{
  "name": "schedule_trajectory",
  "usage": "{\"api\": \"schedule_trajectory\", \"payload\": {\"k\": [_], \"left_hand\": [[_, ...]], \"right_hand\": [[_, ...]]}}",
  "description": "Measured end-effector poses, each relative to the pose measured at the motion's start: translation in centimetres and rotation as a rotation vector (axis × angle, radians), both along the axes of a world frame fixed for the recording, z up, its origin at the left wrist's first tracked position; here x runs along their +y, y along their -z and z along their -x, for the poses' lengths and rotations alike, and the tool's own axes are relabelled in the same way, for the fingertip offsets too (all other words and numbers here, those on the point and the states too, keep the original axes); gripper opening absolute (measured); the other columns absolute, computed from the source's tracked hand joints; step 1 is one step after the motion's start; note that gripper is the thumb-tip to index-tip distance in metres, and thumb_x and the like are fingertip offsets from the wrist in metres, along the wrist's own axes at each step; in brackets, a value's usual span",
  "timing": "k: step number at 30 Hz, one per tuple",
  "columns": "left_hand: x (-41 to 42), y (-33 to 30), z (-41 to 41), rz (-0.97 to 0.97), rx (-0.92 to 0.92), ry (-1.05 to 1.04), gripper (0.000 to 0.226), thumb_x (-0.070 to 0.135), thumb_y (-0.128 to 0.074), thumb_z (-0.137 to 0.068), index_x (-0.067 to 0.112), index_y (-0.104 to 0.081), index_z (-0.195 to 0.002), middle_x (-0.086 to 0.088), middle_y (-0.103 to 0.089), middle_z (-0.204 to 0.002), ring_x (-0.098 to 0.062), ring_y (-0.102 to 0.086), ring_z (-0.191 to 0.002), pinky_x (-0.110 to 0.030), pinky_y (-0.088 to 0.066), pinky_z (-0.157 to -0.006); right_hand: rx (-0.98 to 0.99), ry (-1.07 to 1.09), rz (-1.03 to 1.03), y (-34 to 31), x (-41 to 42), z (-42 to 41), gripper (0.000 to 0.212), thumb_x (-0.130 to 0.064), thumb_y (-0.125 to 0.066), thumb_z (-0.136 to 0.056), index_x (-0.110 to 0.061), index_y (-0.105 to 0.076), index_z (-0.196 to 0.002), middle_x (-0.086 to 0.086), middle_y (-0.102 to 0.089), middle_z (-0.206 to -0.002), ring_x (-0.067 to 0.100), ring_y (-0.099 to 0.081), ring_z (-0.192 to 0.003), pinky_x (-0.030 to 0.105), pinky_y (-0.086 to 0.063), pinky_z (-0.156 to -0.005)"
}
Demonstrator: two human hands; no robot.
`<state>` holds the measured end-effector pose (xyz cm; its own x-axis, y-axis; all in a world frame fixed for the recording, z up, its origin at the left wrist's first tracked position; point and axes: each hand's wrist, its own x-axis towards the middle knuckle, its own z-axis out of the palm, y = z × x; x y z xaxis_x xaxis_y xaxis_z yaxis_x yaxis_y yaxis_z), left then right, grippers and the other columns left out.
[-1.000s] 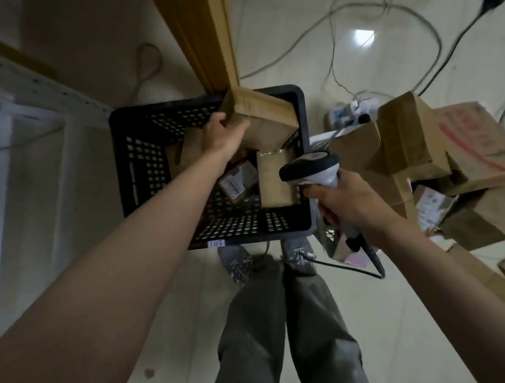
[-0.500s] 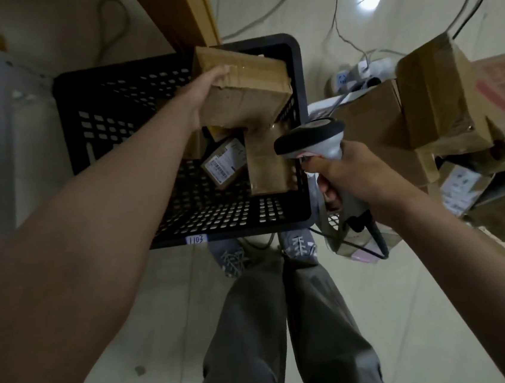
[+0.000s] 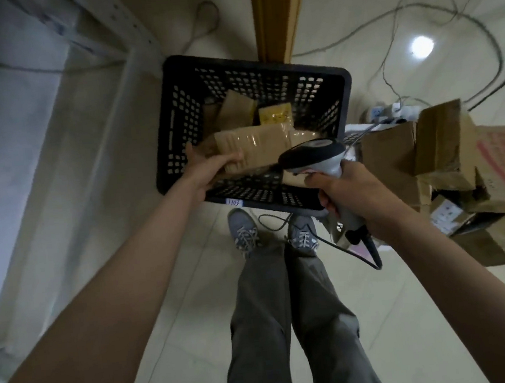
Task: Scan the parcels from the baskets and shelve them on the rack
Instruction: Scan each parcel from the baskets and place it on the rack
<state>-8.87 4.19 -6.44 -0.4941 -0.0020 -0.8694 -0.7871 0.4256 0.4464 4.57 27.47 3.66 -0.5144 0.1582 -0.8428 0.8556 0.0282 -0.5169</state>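
Observation:
A black perforated basket (image 3: 174, 112) sits on the floor in front of my feet. My left hand (image 3: 208, 172) grips a brown taped cardboard parcel (image 3: 255, 145) by its left end, holding it above the basket's near half. My right hand (image 3: 351, 199) grips the handle of a grey and black barcode scanner (image 3: 311, 157), whose head sits just right of the parcel and points toward it. More brown parcels (image 3: 236, 107) and a yellow-taped one (image 3: 276, 115) lie inside the basket.
A white metal rack (image 3: 121, 24) stands at the left. A wooden post (image 3: 276, 11) rises behind the basket. A pile of cardboard boxes (image 3: 446, 152) lies at the right. Cables (image 3: 431, 7) trail over the pale floor, and the scanner cord (image 3: 338, 244) hangs by my legs.
My left hand has drawn the parcel nearer and lower, turning it flat over the basket. The scanner head now sits beside the parcel. The view has swung, showing more rack at the left.

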Motion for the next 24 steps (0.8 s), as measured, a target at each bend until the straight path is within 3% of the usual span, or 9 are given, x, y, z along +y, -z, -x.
{"api": "schedule_trajectory", "payload": {"k": [3, 6, 10, 13, 15, 18, 24], "left_hand": [[-3.4, -4.7, -1.7, 0.058, 0.073, -0.039, 0.168, 0.053, -0.095, -0.027, 0.031, 0.004, -0.161, -0.004, -0.029, -0.163, -0.022, -0.036, -0.145, -0.044, -0.038, -0.116], [-6.7, -9.8, -3.6, 0.143, 0.202, -0.077, 0.156, 0.055, -0.095, -0.028, 0.017, -0.016, -0.157, -0.010, -0.042, -0.151, -0.023, -0.046, -0.136, -0.043, -0.045, -0.111], [-11.2, -16.3, -6.6, 0.155, 0.355, -0.144, 0.144, 0.038, -0.100, -0.050, 0.021, -0.009, -0.160, 0.010, -0.030, -0.139, -0.009, -0.042, -0.129, -0.025, -0.039, -0.107], [-14.1, -21.4, -9.1, 0.198, 0.422, -0.222, 0.135, 0.033, -0.100, -0.053, 0.020, -0.016, -0.157, 0.006, -0.028, -0.136, -0.007, -0.038, -0.123, -0.010, -0.036, -0.096], [-15.9, -24.9, -10.6, 0.223, 0.456, -0.244, 0.128, 0.029, -0.100, -0.054, 0.019, -0.021, -0.154, -0.002, -0.029, -0.138, -0.011, -0.040, -0.125, -0.012, -0.038, -0.102], [-18.8, -29.4, -13.2, 0.239, 0.480, -0.277, 0.134, 0.026, -0.099, -0.057, 0.016, -0.012, -0.159, -0.008, -0.023, -0.149, -0.020, -0.036, -0.138, -0.035, -0.037, -0.117], [-25.4, -36.8, -18.8, 0.295, 0.623, -0.306, 0.150, 0.029, -0.100, -0.055, 0.015, 0.006, -0.161, -0.003, -0.017, -0.152, -0.018, -0.028, -0.144, -0.022, -0.029, -0.111]], "right_hand": [[0.034, -0.125, -0.036, -3.7, -1.9, 0.9, 0.025, -0.027, -0.068, -0.094, -0.009, -0.061, -0.079, 0.001, -0.062, -0.053, 0.011, -0.053, -0.041, 0.028, -0.047, -0.050], [0.091, -0.232, -0.039, -7.9, -4.0, 1.8, 0.031, -0.024, -0.065, -0.095, -0.008, -0.057, -0.069, 0.000, -0.058, -0.045, 0.011, -0.051, -0.039, 0.026, -0.046, -0.052], [0.162, -0.321, 0.023, -14.2, -7.0, 2.4, 0.032, -0.019, -0.065, -0.096, -0.004, -0.056, -0.069, 0.003, -0.054, -0.044, 0.013, -0.046, -0.037, 0.025, -0.041, -0.044], [0.200, -0.425, 0.012, -19.0, -9.8, 2.7, 0.035, -0.021, -0.065, -0.096, -0.007, -0.056, -0.065, 0.004, -0.056, -0.046, 0.015, -0.049, -0.040, 0.027, -0.044, -0.050], [0.234, -0.468, 0.024, -22.1, -11.8, 2.7, 0.036, -0.023, -0.064, -0.097, -0.006, -0.057, -0.065, 0.007, -0.057, -0.050, 0.017, -0.050, -0.042, 0.029, -0.045, -0.053], [0.278, -0.517, 0.068, -26.6, -14.7, 2.2, 0.031, -0.026, -0.066, -0.097, -0.003, -0.060, -0.077, 0.013, -0.058, -0.058, 0.018, -0.051, -0.047, 0.031, -0.045, -0.054], [0.383, -0.640, 0.089, -34.8, -20.4, 0.0, 0.042, -0.016, -0.062, -0.099, -0.005, -0.052, -0.061, 0.006, -0.053, -0.050, 0.021, -0.051, -0.049, 0.026, -0.045, -0.051]]}}
